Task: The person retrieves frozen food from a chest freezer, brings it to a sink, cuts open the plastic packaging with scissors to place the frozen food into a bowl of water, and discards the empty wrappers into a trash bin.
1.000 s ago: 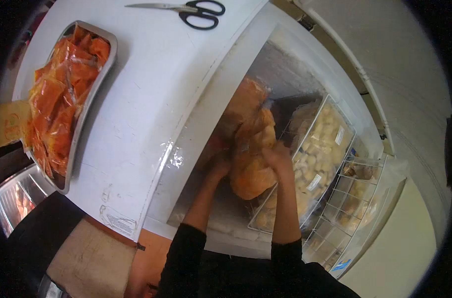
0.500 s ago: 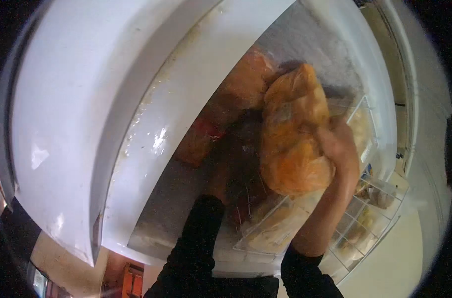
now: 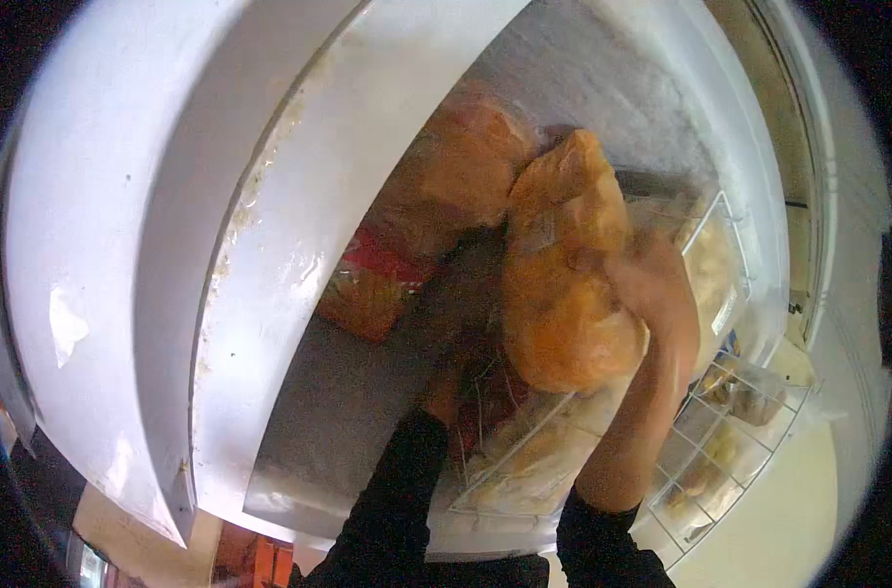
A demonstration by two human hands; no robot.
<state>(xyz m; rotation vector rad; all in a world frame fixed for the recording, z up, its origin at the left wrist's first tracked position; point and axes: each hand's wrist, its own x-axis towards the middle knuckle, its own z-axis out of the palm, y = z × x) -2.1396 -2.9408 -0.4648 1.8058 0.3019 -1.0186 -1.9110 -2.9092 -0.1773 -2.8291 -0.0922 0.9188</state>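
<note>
Inside an open chest freezer, a bulky orange plastic bag [image 3: 563, 294] leans upright, its contents not identifiable. My right hand [image 3: 647, 279] is closed on the bag's right side, fingers curled into the plastic and slightly blurred. Deep in the shadow left of that bag reaches my left hand [image 3: 460, 343]; its fingers are hidden in the dark, so what they touch cannot be made out. Close to it lies a packet with a red band [image 3: 382, 260]. Behind is another large orange-brown bag [image 3: 460, 167].
A white wire basket [image 3: 725, 441] holding bagged food sits at the lower right, below my right forearm. The raised white lid [image 3: 260, 216] slopes along the left. Frost covers the freezer's inner wall [image 3: 612, 78].
The view has shifted slightly, and more of the red-banded packet shows past the lid. My right hand keeps hold of the orange bag; the left stays low in the freezer.
</note>
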